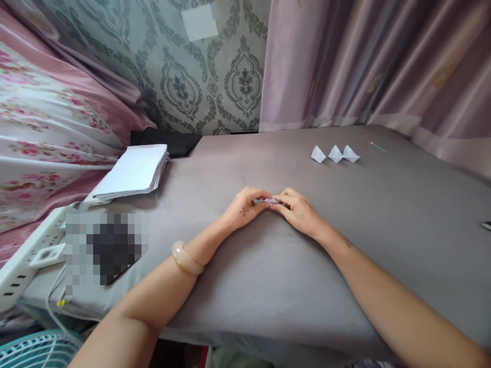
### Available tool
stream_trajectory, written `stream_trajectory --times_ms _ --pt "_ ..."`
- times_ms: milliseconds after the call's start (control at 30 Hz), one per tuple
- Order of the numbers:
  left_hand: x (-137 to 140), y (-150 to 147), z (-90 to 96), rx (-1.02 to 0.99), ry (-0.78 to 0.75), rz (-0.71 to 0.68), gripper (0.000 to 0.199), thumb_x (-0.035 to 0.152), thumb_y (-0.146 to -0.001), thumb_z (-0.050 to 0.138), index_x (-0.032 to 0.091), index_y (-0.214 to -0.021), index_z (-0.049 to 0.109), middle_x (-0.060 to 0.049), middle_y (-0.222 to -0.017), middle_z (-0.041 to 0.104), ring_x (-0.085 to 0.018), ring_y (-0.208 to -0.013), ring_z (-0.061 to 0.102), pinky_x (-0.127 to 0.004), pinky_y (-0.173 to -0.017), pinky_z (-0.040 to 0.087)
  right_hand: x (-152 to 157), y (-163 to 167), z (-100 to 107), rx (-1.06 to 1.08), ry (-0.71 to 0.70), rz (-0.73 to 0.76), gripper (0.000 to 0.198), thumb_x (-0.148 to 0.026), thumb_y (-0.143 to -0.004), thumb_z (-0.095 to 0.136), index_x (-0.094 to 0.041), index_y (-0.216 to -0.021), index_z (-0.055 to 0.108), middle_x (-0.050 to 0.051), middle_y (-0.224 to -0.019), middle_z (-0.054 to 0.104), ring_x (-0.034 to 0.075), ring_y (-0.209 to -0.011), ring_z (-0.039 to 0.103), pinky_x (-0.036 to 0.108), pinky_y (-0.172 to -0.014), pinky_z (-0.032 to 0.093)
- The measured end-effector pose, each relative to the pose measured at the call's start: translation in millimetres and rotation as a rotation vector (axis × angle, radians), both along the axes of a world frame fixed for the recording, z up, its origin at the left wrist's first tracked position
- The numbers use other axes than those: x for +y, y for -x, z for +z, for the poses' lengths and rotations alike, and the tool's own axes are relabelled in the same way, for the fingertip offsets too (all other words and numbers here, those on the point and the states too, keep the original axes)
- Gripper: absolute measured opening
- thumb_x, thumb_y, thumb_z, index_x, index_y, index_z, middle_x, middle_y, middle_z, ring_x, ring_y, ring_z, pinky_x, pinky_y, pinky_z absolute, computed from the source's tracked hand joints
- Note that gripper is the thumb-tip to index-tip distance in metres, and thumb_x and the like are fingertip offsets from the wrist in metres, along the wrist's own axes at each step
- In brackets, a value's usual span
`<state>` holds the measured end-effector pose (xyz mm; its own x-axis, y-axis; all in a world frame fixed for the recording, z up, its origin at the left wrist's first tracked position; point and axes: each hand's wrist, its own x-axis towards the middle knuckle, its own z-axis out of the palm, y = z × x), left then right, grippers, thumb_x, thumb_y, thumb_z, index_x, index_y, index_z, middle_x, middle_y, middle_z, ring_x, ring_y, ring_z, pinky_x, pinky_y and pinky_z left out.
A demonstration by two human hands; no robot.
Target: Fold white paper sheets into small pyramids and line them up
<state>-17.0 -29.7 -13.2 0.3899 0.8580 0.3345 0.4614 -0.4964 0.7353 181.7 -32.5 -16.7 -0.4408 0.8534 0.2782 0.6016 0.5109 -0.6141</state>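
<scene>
A small folded piece of paper (271, 201) is pinched between my two hands over the middle of the grey cloth. My left hand (247, 205), with a pale bangle (186, 259) on its forearm, grips the paper's left end. On the right end, the fingers of my right hand (299, 210) are closed. Most of the paper is hidden behind the fingers, so its exact shape does not show. Farther back to the right stand three folded white paper shapes (335, 154) with pointed tops, two of them side by side.
A stack of white paper (132, 170) lies at the left, near a black cloth (169, 141). White power strips (32, 255) with cables run along the left edge, beside a blurred dark object (115, 248). A thin stick (378, 146) lies back right. A teal fan (40, 350) is low left.
</scene>
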Motion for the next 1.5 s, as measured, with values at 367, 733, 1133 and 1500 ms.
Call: stream_trajectory --times_ms 367,733,1133,1500 --pt "-1.9 -2.8 0.0 0.074 0.055 0.039 0.010 0.025 -0.084 0.063 0.018 -0.088 0.070 -0.003 -0.086 0.061 -0.010 -0.071 0.056 -0.024 -0.069 0.047 -9.2 8.7 10.0 0.056 0.065 -0.084 0.015 -0.018 -0.085 0.057 -0.021 -0.095 0.068 0.004 -0.096 0.065 0.014 -0.079 0.061 0.027 -0.075 0.048" --pt "0.7 -8.1 5.8 0.038 0.042 0.052 0.013 0.030 -0.084 0.065 0.019 -0.084 0.070 -0.001 -0.081 0.060 -0.010 -0.069 0.054 -0.023 -0.068 0.045 -1.5 9.3 5.4 0.106 0.010 -0.116 0.016 -0.021 -0.085 0.058 -0.022 -0.089 0.074 0.004 -0.089 0.071 0.016 -0.082 0.064 0.029 -0.077 0.048" --pt "3.4 4.6 4.4 0.012 0.107 0.151 0.011 0.027 -0.080 0.060 0.016 -0.080 0.063 -0.001 -0.074 0.064 -0.010 -0.064 0.053 -0.024 -0.063 0.044 2.6 2.7 5.4 0.217 0.202 -0.234 0.017 -0.032 -0.079 0.061 -0.021 -0.084 0.073 0.003 -0.077 0.073 0.017 -0.070 0.065 0.031 -0.068 0.051" --pt "1.1 8.1 8.5 0.027 0.096 0.055 0.024 0.012 -0.072 0.047 0.016 -0.080 0.069 -0.001 -0.082 0.056 -0.010 -0.067 0.051 -0.024 -0.066 0.043 3.8 -0.6 7.3 0.232 0.270 -0.278 0.017 -0.019 -0.073 0.054 -0.020 -0.086 0.066 0.003 -0.076 0.069 0.013 -0.063 0.062 0.026 -0.060 0.047"
